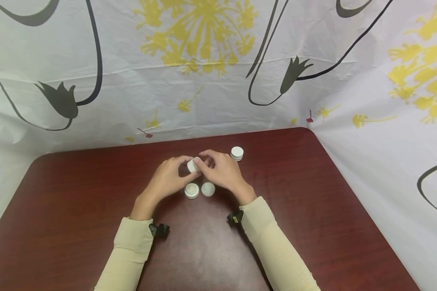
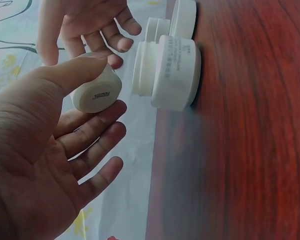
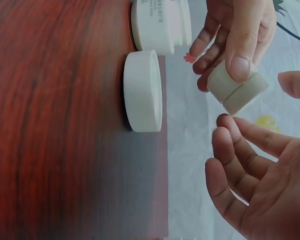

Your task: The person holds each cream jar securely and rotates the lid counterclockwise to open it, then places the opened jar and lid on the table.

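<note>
My left hand point(image 1: 169, 176) pinches a small white lidded jar point(image 3: 235, 87) between thumb and fingers, tilted and raised above the table. Its base, with small dark print, faces the left wrist camera. A seam between lid and body shows in the right wrist view. Close on the other side is my right hand point(image 1: 223, 169), thumb and fingers spread around the jar's lid end; any contact looks slight at most. Below the hands stand an uncapped white jar point(image 2: 177, 72) with printed text and, beside it, a loose white lid point(image 3: 142, 92).
Another white jar point(image 1: 236, 153), with its lid on, stands beyond my right hand. Everything rests on a dark red wooden table point(image 1: 76, 210). A white cloth point(image 1: 204, 97) with flower patterns hangs behind the table's far edge and along its sides.
</note>
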